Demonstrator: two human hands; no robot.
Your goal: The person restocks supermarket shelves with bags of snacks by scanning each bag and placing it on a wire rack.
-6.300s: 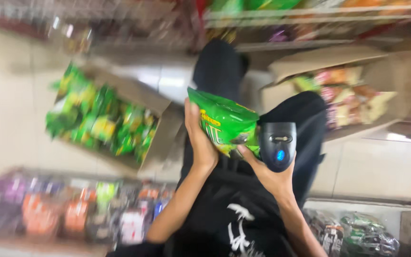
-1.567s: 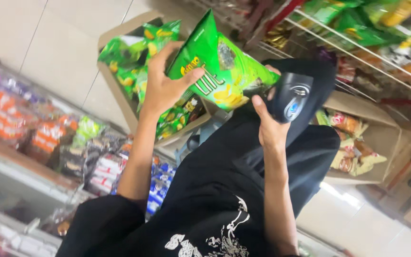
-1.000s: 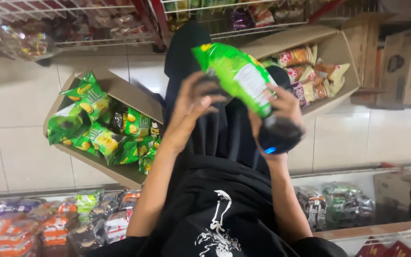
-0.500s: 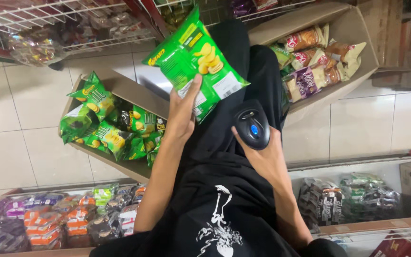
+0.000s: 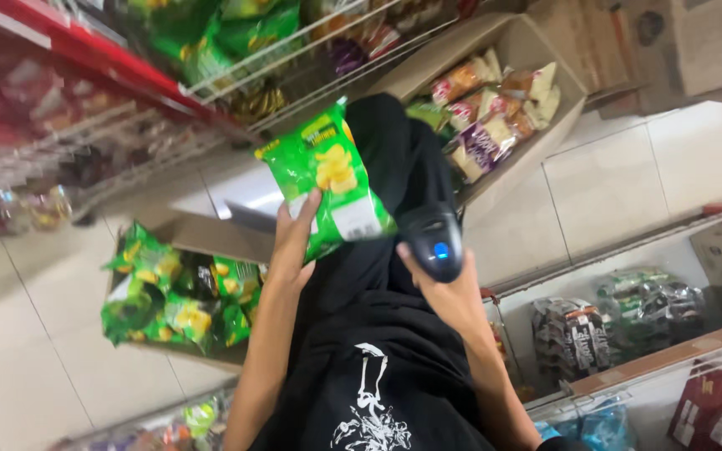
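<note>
My left hand grips a green bag of chips by its lower edge and holds it up in front of me, back side with a white label toward me. My right hand holds a black handheld scanner with a lit blue dot, just right of the bag's lower corner and nearly touching it. Both hands hover above my black trousers and black printed shirt.
An open cardboard box of green snack bags sits on the tiled floor at left. A second box of mixed snack packs lies at upper right. Wire racks of bags run above; low shelves with packets at right.
The view has swung and tilted. The green bag has turned more upright in my left hand, and the scanner in my right hand has come closer to the bag's lower corner.
</note>
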